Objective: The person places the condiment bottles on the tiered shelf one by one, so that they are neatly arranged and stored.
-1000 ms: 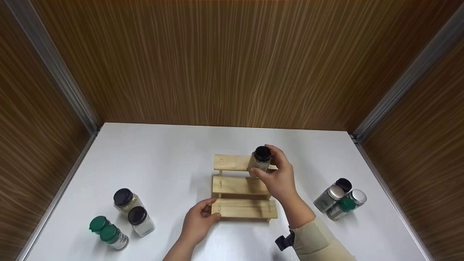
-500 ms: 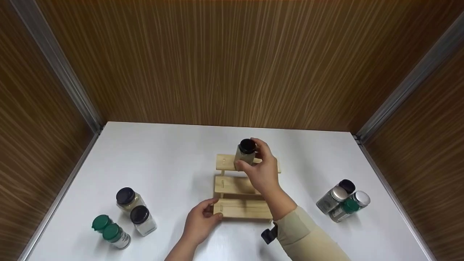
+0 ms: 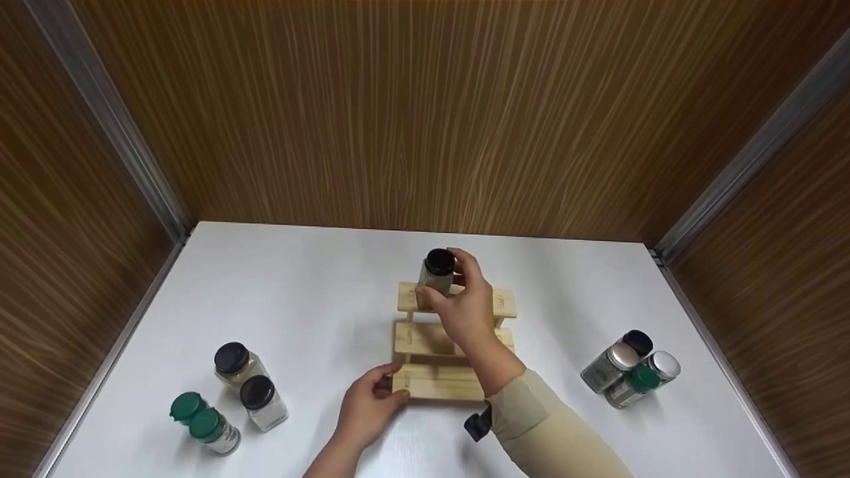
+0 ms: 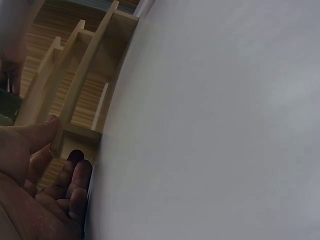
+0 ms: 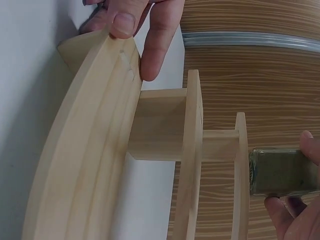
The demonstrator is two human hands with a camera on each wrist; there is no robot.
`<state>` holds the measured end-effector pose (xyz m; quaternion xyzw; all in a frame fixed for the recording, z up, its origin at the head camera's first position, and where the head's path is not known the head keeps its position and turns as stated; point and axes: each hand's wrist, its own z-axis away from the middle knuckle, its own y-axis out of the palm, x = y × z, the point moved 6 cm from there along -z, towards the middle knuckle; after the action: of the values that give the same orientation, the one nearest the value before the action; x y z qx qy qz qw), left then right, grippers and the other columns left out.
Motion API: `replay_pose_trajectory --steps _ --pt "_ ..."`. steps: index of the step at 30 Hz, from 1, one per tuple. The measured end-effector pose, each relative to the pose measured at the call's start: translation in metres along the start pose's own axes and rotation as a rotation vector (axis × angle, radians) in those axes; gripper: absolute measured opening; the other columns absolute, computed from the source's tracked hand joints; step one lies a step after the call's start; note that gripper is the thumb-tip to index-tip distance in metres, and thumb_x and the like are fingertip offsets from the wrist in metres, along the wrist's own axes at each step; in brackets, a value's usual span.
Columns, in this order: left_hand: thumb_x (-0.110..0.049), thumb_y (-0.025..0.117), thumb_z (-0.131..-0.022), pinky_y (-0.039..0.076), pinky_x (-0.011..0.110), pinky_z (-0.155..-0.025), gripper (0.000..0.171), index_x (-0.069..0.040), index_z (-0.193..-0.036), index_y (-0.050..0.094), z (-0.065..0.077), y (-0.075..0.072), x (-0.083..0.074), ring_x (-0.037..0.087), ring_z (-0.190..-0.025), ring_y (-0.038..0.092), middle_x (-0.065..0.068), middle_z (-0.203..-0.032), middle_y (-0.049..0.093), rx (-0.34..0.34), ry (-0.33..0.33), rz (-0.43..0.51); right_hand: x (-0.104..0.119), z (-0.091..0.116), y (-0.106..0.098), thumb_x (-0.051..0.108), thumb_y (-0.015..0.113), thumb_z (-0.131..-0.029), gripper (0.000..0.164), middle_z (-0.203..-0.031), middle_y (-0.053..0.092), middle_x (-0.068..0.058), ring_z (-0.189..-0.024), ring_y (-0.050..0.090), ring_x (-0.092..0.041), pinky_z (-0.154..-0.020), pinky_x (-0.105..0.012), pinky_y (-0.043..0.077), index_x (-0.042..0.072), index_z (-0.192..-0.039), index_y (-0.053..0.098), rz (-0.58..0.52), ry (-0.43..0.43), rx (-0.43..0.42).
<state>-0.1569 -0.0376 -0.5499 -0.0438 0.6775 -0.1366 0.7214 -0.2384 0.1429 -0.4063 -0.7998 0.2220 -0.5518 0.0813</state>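
Note:
My right hand [image 3: 468,311] grips a spice jar [image 3: 433,277] with a black lid, thumb on one side and fingers on the other. The jar is upright above the left part of the top shelf of a three-step wooden rack [image 3: 438,384]. In the right wrist view, the glass base of the spice jar [image 5: 277,171] is very close to the top shelf; whether they touch I cannot tell. My left hand [image 3: 367,410] pinches the left end of the lowest shelf, its thumb on top, as the left wrist view of the hand [image 4: 37,187] also shows.
At the left of the white table [image 3: 319,285] stand two black-lidded jars [image 3: 267,413] and two green-lidded jars [image 3: 222,439]. A cluster of several jars [image 3: 604,372] with silver, green and black lids is at the right. Wood-grain panels [image 3: 425,119] enclose the table.
My right hand has carried the spice jar leftward and slightly back along the top shelf, slowing lately. The left hand keeps its hold on the rack.

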Motion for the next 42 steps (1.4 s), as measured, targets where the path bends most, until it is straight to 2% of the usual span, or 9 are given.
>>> replay_pose_trajectory --steps 8,14,21,30,36,42 --pt "-0.008 0.084 -0.088 0.058 0.035 -0.086 0.053 -0.002 -0.138 0.067 0.001 0.000 0.000 0.020 -0.096 0.067 0.007 -0.106 0.070 0.000 -0.006 -0.023 0.005 -0.001 0.011 0.012 0.093 -0.084 0.071 -0.135 0.066 -0.011 -0.115 0.064 -0.030 -0.090 -0.048 0.058 0.012 -0.144 0.055 -0.006 0.023 0.000" --pt "-0.012 0.084 -0.089 0.057 0.037 -0.090 0.053 -0.003 -0.139 0.067 0.000 -0.001 0.000 0.021 -0.101 0.066 0.007 -0.111 0.070 0.004 -0.024 -0.030 0.013 -0.003 0.018 0.017 0.095 -0.081 0.073 -0.130 0.068 -0.012 -0.111 0.065 -0.029 -0.085 -0.046 0.059 0.012 -0.143 0.057 -0.007 0.017 -0.011" --pt "-0.013 0.085 -0.090 0.057 0.040 -0.091 0.053 -0.003 -0.139 0.067 0.002 0.001 0.000 0.021 -0.102 0.066 0.008 -0.112 0.070 0.012 -0.027 -0.018 0.013 -0.001 0.024 0.017 0.096 -0.080 0.072 -0.126 0.069 -0.011 -0.109 0.066 -0.029 -0.091 -0.051 0.057 0.011 -0.141 0.058 0.053 0.018 -0.016" --pt "-0.011 0.086 -0.087 0.056 0.035 -0.085 0.051 -0.004 -0.135 0.070 0.002 -0.001 0.000 0.019 -0.096 0.064 0.007 -0.106 0.069 -0.014 0.009 -0.033 0.014 0.001 0.027 0.024 0.097 -0.079 0.073 -0.125 0.067 -0.010 -0.107 0.065 -0.028 -0.091 -0.043 0.056 0.010 -0.140 0.059 0.141 0.010 -0.032" --pt "-0.012 0.086 -0.087 0.056 0.037 -0.086 0.051 -0.004 -0.135 0.070 0.001 -0.002 0.000 0.019 -0.097 0.065 0.007 -0.107 0.069 -0.011 0.008 -0.036 0.012 0.000 0.028 0.025 0.096 -0.081 0.073 -0.125 0.065 -0.011 -0.107 0.064 -0.029 -0.091 -0.043 0.056 0.010 -0.141 0.059 0.141 0.015 -0.018" --pt "-0.012 0.085 -0.088 0.057 0.040 -0.089 0.052 -0.004 -0.137 0.069 0.002 -0.002 -0.001 0.020 -0.100 0.066 0.007 -0.110 0.070 -0.006 -0.013 -0.040 0.011 -0.001 0.030 0.024 0.094 -0.084 0.073 -0.130 0.063 -0.011 -0.114 0.062 -0.030 -0.095 -0.047 0.055 0.011 -0.145 0.056 0.114 0.034 0.018"
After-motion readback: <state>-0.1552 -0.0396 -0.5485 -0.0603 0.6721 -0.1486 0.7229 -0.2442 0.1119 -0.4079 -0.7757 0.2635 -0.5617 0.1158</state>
